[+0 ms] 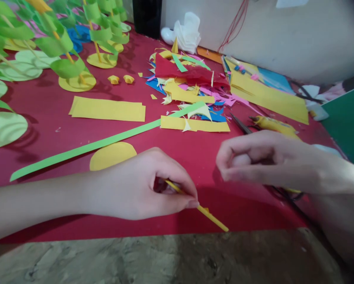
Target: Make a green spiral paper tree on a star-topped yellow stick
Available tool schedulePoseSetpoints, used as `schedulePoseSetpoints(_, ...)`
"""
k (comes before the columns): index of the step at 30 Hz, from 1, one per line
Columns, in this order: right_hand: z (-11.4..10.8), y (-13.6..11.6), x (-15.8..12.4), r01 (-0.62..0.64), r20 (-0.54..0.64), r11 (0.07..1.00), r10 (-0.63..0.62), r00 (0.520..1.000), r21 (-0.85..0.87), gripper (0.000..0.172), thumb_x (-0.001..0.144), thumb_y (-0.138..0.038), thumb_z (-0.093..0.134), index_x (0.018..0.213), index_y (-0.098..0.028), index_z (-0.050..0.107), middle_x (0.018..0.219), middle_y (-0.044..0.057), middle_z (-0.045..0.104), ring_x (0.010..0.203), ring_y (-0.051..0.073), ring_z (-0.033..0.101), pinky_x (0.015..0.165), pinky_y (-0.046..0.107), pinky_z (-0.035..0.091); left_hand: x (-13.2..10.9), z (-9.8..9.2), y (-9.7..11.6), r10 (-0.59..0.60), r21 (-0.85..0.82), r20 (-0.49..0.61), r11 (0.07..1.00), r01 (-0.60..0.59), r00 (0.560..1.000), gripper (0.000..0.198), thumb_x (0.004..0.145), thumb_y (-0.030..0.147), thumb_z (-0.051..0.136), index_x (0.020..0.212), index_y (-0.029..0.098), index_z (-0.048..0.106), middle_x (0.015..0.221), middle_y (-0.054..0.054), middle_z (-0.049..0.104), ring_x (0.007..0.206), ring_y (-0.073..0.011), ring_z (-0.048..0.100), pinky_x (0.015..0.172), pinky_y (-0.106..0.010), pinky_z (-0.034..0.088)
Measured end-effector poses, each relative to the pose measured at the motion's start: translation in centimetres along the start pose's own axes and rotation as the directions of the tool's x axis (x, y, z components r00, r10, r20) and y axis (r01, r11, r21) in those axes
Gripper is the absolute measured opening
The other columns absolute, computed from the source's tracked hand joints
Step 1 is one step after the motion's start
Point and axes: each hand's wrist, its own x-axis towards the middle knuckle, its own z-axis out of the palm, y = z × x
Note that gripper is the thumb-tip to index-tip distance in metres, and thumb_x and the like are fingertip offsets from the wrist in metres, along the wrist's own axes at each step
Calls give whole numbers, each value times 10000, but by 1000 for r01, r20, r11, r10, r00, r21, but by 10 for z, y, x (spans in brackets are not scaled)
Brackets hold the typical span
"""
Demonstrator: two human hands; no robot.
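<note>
Between thumb and fingertips, my left hand (153, 189) pinches a thin yellow stick (214, 219), which slants down to the right with a small yellow flap on its side. My right hand (253, 159) hovers to the right, fingers curled in and pressed together; whatever they hold, if anything, is hidden. Behind my left wrist lies a yellow paper disc (113, 154), partly covered. A long green paper strip (90, 146) runs diagonally past it. Just beyond my right hand are dark-tipped scissors (239, 123) and a yellow glue gun (273, 125).
Green paper spirals on yellow sticks stand on round bases (101, 60) at back left. Cut yellow rectangles (108, 109), two small folded stars (113, 80) and a scrap pile (191, 75) lie on the red table sheet (177, 148). A dark cable (298, 207) passes under my right arm.
</note>
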Motion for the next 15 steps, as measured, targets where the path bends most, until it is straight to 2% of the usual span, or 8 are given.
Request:
schedulePoseSetpoints(2, -4, 5, -1, 26, -135, 997, -35, 990, -66, 74, 823, -281, 538, 782, -220, 550, 458, -74, 347, 380, 46, 237, 326, 184, 161, -1, 1, 0, 48, 5, -117, 999, -48, 992, 111, 795, 182, 569, 794, 146, 673, 673, -4, 664, 548, -81, 570, 507, -144, 425)
schedulePoseSetpoints(4, -6, 8, -1, 23, -252, 996, -44, 967, -84, 71, 828, -297, 533, 793, -236, 547, 469, -65, 356, 389, 56, 249, 335, 207, 149, -2, 1, 0, 80, 29, -262, 997, -75, 962, 92, 782, 185, 587, 813, 153, 668, 689, -6, 670, 553, -87, 574, 513, -150, 434)
schedulePoseSetpoints(8, -4, 9, 3, 63, -327, 998, -58, 943, 3, 109, 831, -316, 529, 767, -232, 559, 555, -39, 436, 446, 63, 365, 363, 200, 225, -4, 0, 1, 111, 110, -456, 992, -68, 883, 58, 754, 193, 622, 799, 190, 658, 682, 41, 663, 538, -60, 557, 507, -115, 423)
schedulePoseSetpoints(11, 0, 7, 7, 126, -317, 986, -84, 945, 113, 114, 836, -287, 531, 774, -215, 596, 611, -25, 522, 503, 62, 448, 429, 168, 338, -5, -1, 1, 114, 139, -502, 989, -50, 857, 54, 735, 199, 645, 787, 207, 656, 705, 64, 665, 558, -47, 557, 512, -89, 416)
schedulePoseSetpoints(15, 3, 7, 10, 135, -372, 978, -66, 926, 161, 121, 800, -295, 585, 845, -214, 663, 648, -6, 631, 485, 58, 486, 432, 146, 396, -5, -2, 1, 62, 105, -488, 994, -12, 870, 54, 744, 214, 630, 791, 207, 657, 692, 63, 657, 476, -33, 507, 454, -95, 400)
